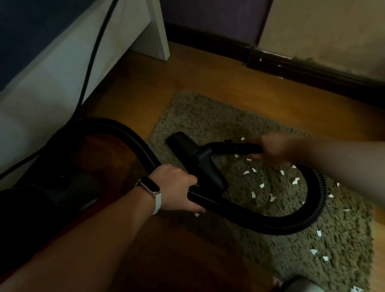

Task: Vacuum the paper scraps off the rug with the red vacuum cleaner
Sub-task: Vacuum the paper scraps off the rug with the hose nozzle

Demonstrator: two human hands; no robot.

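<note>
We see a rug (208, 121) of coarse, shaggy olive pile, rough and matt. The scraps (272, 196) on it look like thin white paper with torn edges. The hose (319, 197) is black ribbed plastic with a faint sheen along its ridges; the nozzle (196, 159) is smooth, matt black plastic. The floor (206, 79) is warm brown wood, smooth and slightly glossy. The band (153, 195) on our left wrist has a pale, matt strap and a glossy dark face.

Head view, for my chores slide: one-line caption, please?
Left hand and right hand grip the black hose, floor nozzle on rug beside paper scraps.
</note>
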